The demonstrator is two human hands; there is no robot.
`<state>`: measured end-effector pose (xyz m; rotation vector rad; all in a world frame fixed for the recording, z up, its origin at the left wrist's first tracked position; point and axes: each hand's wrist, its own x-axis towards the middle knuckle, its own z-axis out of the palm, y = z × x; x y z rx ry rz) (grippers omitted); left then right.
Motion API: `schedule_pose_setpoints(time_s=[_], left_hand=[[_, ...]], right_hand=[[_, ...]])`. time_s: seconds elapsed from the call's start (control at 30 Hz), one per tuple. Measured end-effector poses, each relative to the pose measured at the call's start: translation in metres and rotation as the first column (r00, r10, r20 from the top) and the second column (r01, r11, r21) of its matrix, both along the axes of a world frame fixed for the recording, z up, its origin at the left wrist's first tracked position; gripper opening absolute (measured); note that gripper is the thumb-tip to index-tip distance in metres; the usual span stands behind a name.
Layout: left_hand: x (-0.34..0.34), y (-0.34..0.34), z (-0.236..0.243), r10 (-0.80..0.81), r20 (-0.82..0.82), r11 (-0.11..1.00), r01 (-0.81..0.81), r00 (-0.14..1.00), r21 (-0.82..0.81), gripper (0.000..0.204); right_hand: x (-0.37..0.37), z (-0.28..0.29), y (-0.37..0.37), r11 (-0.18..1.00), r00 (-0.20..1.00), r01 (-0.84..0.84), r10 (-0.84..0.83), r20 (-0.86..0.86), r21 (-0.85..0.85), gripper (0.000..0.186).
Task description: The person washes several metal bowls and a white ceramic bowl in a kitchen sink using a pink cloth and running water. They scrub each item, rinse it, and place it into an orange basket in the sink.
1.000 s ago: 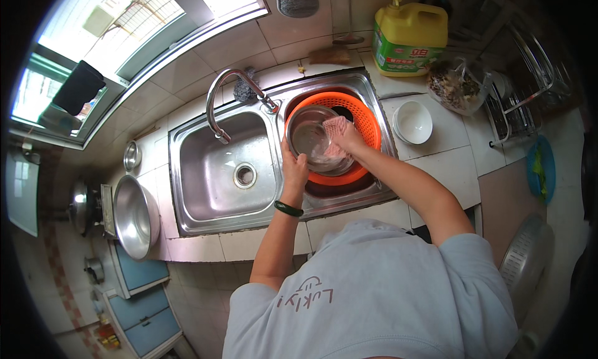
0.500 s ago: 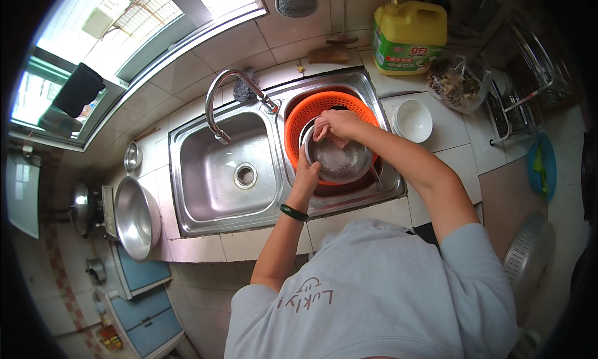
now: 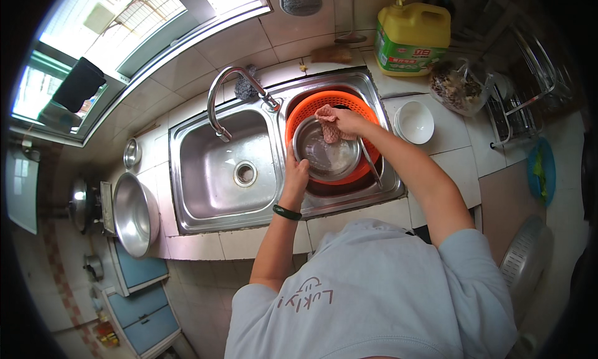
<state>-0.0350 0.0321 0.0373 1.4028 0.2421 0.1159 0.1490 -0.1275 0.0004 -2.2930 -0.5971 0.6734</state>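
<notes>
Over the right sink basin, a round metal bowl (image 3: 333, 163) with whitish suds inside tilts within an orange colander (image 3: 330, 99). My left hand (image 3: 296, 171) grips the bowl's left rim, thumb on the inner side. My right hand (image 3: 350, 123) is closed on a pink cloth (image 3: 329, 132), which hangs over the bowl's far edge. A thin rod-like piece (image 3: 374, 166) sticks out at the bowl's right; what it belongs to is hidden. Something dark shows behind my right hand inside the colander.
A curved faucet (image 3: 219, 97) arches over the left basin (image 3: 215, 172). White bowls (image 3: 415, 122) stand right of the sink, with a yellow detergent jug (image 3: 412, 38) and a bag of food (image 3: 458, 88) behind. A large metal basin (image 3: 135, 214) stands far left.
The bowl has shifted left, with my left hand on its rim. My right hand has drawn the pink cloth up to the far rim, showing more of the bowl's inside.
</notes>
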Motion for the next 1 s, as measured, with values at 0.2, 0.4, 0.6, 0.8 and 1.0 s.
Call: schedule_pose_setpoints(time_s=[0.2,0.4,0.6,0.8,1.0], left_hand=[[0.01,0.006,-0.008,0.143,0.059,0.96,-0.153,0.988,0.233,0.068],[0.014,-0.001,-0.004,0.194,0.17,0.914,-0.241,0.966,0.327,0.069],[0.004,-0.001,-0.002,0.053,0.055,0.961,-0.066,0.997,0.269,0.07],[0.012,-0.016,-0.002,-0.095,0.06,0.995,0.093,0.994,0.043,0.07],[0.011,-0.014,0.001,-0.089,0.118,0.996,0.087,0.989,0.022,0.07]], right_hand=[[-0.076,-0.034,0.003,0.577,0.775,0.633,-0.47,-0.423,0.517,0.047],[-0.109,-0.038,0.011,0.503,0.571,0.793,-0.416,-0.708,0.344,0.078],[-0.025,-0.035,-0.01,0.928,0.945,0.325,-0.323,-0.041,0.182,0.056],[-0.027,0.041,0.02,0.992,0.796,-0.062,0.115,0.595,-0.109,0.045],[-0.046,0.079,0.039,0.831,0.572,-0.494,0.531,0.625,-0.255,0.035]])
